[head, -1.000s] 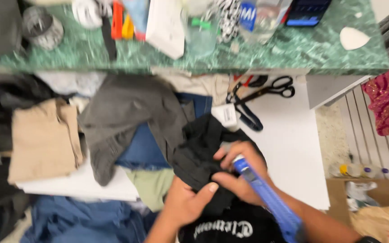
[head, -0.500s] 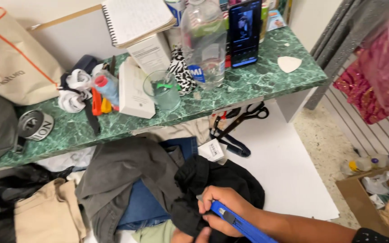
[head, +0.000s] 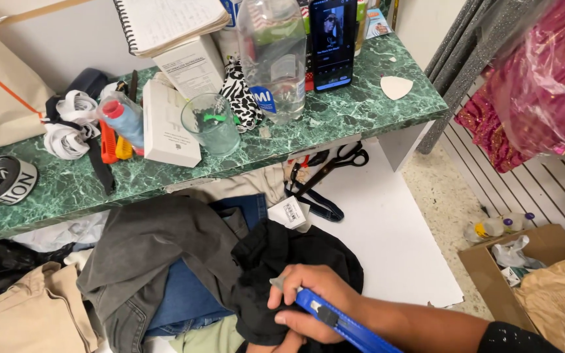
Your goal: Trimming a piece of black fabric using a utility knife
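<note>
My right hand (head: 312, 302) grips a blue utility knife (head: 338, 323), its short blade tip pointing left over a crumpled black garment (head: 282, 258). The hand rests on that black cloth near the bottom of the head view. Only a sliver of my left hand (head: 273, 345) shows at the bottom edge, under the right hand and against the black fabric; its grip is hidden. The black garment lies on a grey garment (head: 158, 245) and blue jeans (head: 184, 297).
A white table (head: 387, 242) carries the clothes, a beige garment (head: 27, 314) and black scissors (head: 338, 160). Above it, a green marble shelf (head: 335, 117) holds a glass (head: 210, 124), bottle (head: 273, 59), phone (head: 331, 42) and white box (head: 165, 124). A cardboard box (head: 492, 274) stands on the floor, right.
The view has tilted up, showing more of the shelf. My left hand, earlier on the black garment, has slipped almost out of view. My right hand still holds the knife on the cloth.
</note>
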